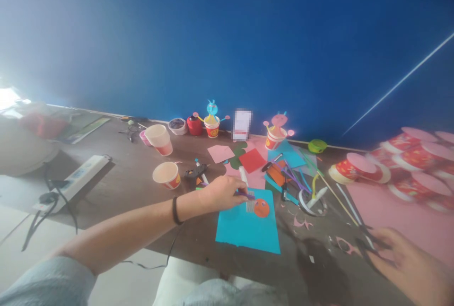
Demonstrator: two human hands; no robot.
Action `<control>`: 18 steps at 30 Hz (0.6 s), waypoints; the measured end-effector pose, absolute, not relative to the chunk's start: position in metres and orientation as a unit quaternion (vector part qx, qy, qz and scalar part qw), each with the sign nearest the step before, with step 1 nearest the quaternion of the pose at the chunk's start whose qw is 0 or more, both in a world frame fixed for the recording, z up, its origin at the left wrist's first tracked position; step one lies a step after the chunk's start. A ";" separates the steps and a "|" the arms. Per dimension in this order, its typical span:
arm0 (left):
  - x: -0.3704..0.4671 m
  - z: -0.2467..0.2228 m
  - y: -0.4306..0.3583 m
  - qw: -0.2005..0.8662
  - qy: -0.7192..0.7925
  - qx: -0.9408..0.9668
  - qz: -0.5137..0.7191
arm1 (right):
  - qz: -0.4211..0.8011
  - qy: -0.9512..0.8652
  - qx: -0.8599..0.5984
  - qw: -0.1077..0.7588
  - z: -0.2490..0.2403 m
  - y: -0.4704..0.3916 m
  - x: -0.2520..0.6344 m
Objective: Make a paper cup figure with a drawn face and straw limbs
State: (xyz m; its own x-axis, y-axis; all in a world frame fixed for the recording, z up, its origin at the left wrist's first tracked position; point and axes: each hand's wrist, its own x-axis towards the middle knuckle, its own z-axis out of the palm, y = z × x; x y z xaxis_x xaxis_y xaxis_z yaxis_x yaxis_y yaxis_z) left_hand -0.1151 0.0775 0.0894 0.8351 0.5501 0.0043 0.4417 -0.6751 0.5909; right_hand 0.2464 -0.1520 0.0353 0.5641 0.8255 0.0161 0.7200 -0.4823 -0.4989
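My left hand (225,191) is closed over a blue sheet of paper (248,232), pinching a short purple strip (247,195). Beside its fingertips lies an orange paper disc (261,208) with what look like small eyes on it. A clear, ribbed-looking piece (250,205) touches the disc's left side. At the right, my right hand (411,258) is wrapped round dark-handled scissors (376,244), blurred by motion. Near the scissors is a pink paper scrap (344,245) with a hole in it.
Two paper cups (166,175) stand left of a glue gun (196,171). Decorated cup figures (212,126) line the blue wall. Stacked red cups (418,154) crowd the right. Coloured strips and a tape roll (312,202) lie mid-right. A power strip (76,180) trails cords.
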 end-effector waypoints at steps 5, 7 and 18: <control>-0.109 0.098 0.083 0.314 0.243 0.914 0.080 | 0.161 -0.586 -0.780 0.150 0.079 -0.107 0.173; -0.108 0.102 0.084 0.332 0.227 0.913 0.068 | 0.163 -0.634 -0.742 0.145 0.088 -0.094 0.156; -0.111 0.112 0.084 0.437 0.209 0.875 -0.002 | 0.135 -0.702 -0.694 0.083 0.103 -0.072 0.122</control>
